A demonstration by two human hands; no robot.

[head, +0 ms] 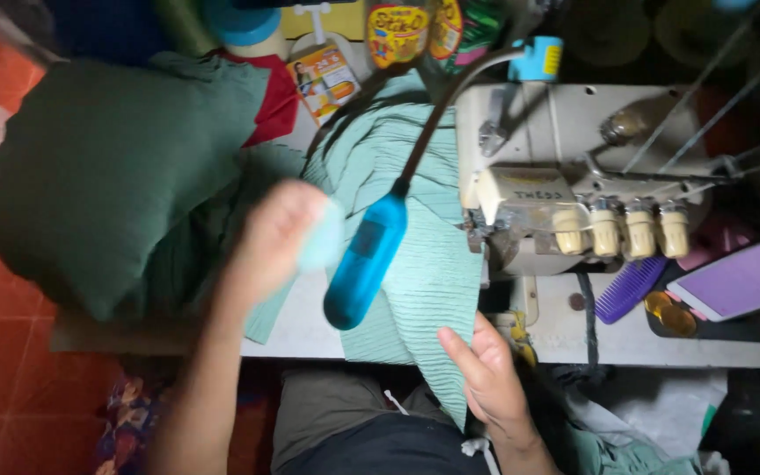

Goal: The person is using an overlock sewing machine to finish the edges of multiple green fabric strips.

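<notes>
Fabric drapes off white table above orange floor.

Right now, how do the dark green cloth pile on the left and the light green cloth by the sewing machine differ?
The dark green pile is deep green and bunched into a thick heap; the light green cloth is pale mint and lies spread flat. The light cloth shows fine pleated ribs; the pile looks smoother. The right hand touches the light cloth at the table edge; the pile is untouched. The left hand is blurred and holds a pale scrap. Both cloths are green fabric.

fabric on table, machine right
</notes>
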